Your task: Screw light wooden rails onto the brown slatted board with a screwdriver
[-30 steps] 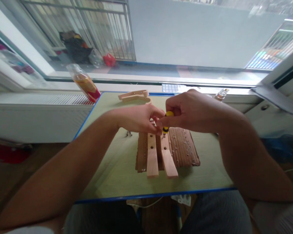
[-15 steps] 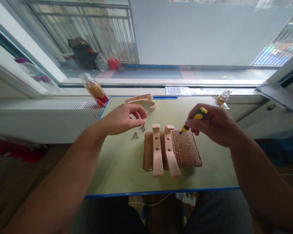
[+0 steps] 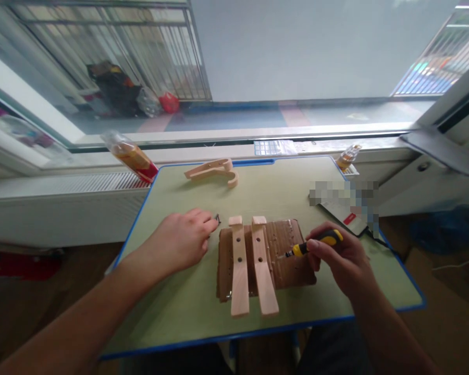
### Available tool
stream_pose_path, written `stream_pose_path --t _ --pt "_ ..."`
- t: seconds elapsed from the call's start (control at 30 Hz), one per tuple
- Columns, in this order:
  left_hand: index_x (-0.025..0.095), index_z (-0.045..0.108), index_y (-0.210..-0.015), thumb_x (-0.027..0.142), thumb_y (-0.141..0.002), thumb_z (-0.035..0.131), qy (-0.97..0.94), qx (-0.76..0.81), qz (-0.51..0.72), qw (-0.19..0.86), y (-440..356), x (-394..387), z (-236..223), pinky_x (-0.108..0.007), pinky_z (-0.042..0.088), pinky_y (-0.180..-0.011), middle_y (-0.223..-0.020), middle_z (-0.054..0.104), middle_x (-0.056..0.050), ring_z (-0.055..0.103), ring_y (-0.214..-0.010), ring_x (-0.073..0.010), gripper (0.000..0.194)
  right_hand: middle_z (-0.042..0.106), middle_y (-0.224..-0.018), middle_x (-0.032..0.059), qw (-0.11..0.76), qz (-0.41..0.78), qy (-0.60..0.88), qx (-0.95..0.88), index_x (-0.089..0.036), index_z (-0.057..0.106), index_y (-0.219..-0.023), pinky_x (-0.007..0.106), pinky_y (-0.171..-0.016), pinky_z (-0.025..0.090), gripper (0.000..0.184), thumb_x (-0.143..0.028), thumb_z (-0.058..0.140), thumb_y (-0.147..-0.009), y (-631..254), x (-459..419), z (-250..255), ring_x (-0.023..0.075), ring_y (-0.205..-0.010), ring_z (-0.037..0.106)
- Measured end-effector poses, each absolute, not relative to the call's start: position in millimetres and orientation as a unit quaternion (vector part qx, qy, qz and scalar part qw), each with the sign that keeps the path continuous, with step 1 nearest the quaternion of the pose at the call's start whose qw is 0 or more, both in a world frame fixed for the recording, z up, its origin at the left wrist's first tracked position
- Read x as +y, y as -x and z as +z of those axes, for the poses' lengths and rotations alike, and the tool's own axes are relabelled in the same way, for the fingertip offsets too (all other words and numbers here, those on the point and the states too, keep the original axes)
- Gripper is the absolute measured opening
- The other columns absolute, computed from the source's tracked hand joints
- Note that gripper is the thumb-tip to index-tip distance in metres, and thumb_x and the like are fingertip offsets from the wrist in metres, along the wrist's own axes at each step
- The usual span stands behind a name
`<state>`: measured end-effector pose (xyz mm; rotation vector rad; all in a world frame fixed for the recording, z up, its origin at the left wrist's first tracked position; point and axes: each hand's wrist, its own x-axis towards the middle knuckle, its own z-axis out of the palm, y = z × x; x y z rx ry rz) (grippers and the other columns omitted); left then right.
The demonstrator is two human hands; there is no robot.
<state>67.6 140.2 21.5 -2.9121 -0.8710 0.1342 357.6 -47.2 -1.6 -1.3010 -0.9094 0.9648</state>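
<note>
So the right hand has its fingers wrapped round a yellow-and-black screwdriver, tip out over the cardboard. Two wooden hooks lie on that cardboard, between the hands. Left hand's fingers are curled down right by some screws; can't tell if they're pinching any.

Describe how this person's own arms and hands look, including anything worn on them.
Both the left hand and right hand are bare: no gloves, and no rings, watch or bracelet visible. The forearms are uncovered as far as the view shows, with no sleeves, cables or clear markings in sight.
</note>
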Motion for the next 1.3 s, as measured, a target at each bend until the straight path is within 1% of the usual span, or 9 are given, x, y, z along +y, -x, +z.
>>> stream_pose_path --t 0.23,0.4,0.63,0.77,0.9,1.07,1.17,1.23,1.3 --pt "0.022 0.071 -0.086 0.005 -0.082 0.060 0.966 -0.233 0.052 0.100 -77 149 14 -0.038 0.038 -0.063 -0.090 0.071 -0.008 0.066 -0.086 -0.0282 0.020 0.062 -0.060 -0.0045 0.628 0.410 0.551 -0.367 -0.022 0.070 -0.093 0.024 -0.047 0.043 0.020 -0.037 0.082 -0.089 -364 -45 -8 0.0106 -0.050 0.057" --pt "0.023 0.072 -0.088 0.011 -0.085 0.065 0.971 -0.213 0.051 0.091 -73 153 13 -0.038 0.038 -0.065 -0.089 0.072 -0.007 0.066 -0.085 -0.0278 0.014 0.063 -0.060 -0.0043 0.625 0.407 0.553 -0.370 -0.022 0.069 -0.091 0.024 -0.047 0.043 0.022 -0.039 0.083 -0.088 -365 -48 -12 0.0108 -0.050 0.056" --pt "0.023 0.072 -0.087 0.015 -0.086 0.069 0.980 -0.178 0.031 0.088 -76 156 20 -0.036 0.041 -0.068 -0.087 0.073 -0.006 0.066 -0.085 -0.0257 0.008 0.063 -0.059 -0.0042 0.625 0.394 0.559 -0.377 -0.022 0.069 -0.089 0.024 -0.047 0.043 0.022 -0.039 0.083 -0.088 -361 -49 -10 0.0108 -0.050 0.055" --pt "0.022 0.073 -0.089 0.021 -0.092 0.064 0.978 -0.196 -0.009 0.070 -73 160 15 -0.037 0.048 -0.075 -0.091 0.074 -0.006 0.068 -0.088 -0.0253 0.009 0.063 -0.058 -0.0040 0.626 0.384 0.561 -0.381 -0.022 0.068 -0.088 0.025 -0.047 0.043 0.021 -0.038 0.081 -0.089 -356 -49 -8 0.0110 -0.049 0.054" --pt "0.020 0.072 -0.096 0.024 -0.094 0.062 0.946 -0.281 -0.158 -0.022 -64 160 4 -0.035 0.055 -0.082 -0.099 0.076 -0.007 0.071 -0.094 -0.0235 0.011 0.061 -0.057 -0.0044 0.624 0.377 0.563 -0.389 -0.021 0.068 -0.088 0.025 -0.048 0.042 0.021 -0.038 0.080 -0.090 -354 -48 -8 0.0112 -0.049 0.053" --pt "0.020 0.071 -0.094 0.025 -0.088 0.070 0.846 -0.378 -0.326 -0.190 -64 139 5 -0.027 0.058 -0.070 -0.089 0.074 -0.002 0.068 -0.078 -0.0164 0.008 0.062 -0.059 -0.0043 0.614 0.374 0.568 -0.400 -0.021 0.068 -0.090 0.026 -0.048 0.042 0.022 -0.039 0.080 -0.090 -352 -44 -6 0.0119 -0.051 0.054" --pt "0.020 0.073 -0.093 0.024 -0.086 0.073 0.801 -0.394 -0.371 -0.255 -70 118 12 -0.027 0.062 -0.075 -0.088 0.074 -0.001 0.069 -0.078 -0.0153 0.008 0.061 -0.059 -0.0048 0.607 0.367 0.574 -0.409 -0.021 0.068 -0.090 0.026 -0.049 0.041 0.022 -0.040 0.081 -0.090 -349 -42 -2 0.0116 -0.051 0.053" --pt "0.021 0.075 -0.106 0.024 -0.086 0.073 0.780 -0.400 -0.384 -0.289 -75 103 17 -0.029 0.063 -0.078 -0.095 0.077 -0.002 0.072 -0.082 -0.0165 0.020 0.061 -0.060 -0.0047 0.603 0.358 0.579 -0.414 -0.021 0.068 -0.091 0.026 -0.049 0.039 0.022 -0.040 0.081 -0.090 -347 -42 1 0.0114 -0.052 0.052" --pt "0.021 0.076 -0.107 0.024 -0.088 0.073 0.771 -0.392 -0.378 -0.330 -79 89 21 -0.030 0.063 -0.079 -0.102 0.079 -0.003 0.072 -0.081 -0.0162 0.019 0.062 -0.062 -0.0044 0.600 0.351 0.583 -0.420 -0.021 0.068 -0.092 0.026 -0.050 0.039 0.023 -0.040 0.082 -0.090 -344 -42 2 0.0115 -0.054 0.053"
